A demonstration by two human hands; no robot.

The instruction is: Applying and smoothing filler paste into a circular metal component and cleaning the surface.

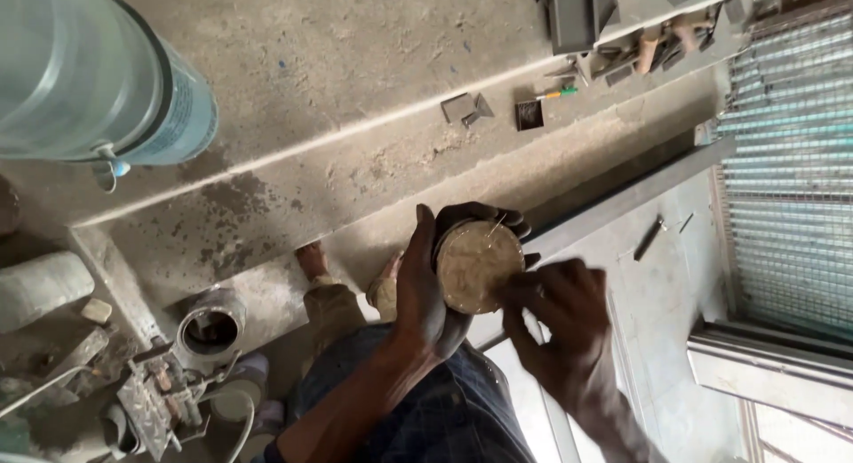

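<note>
Seen from above over a dusty concrete floor, the left hand wraps closed around a round, tan, dust-caked disc held above the person's lap, while the right hand pinches its fingertips together at the disc's lower right edge, near a long metal frame bar.

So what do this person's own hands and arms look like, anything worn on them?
Both hands are bare: no gloves, rings or watch show on the left hand or the right hand. Both forearms are uncovered too, with no sleeve reaching them in view. The hands look smeared with dust or grime. Lower down the person wears dark checked cloth.
</note>
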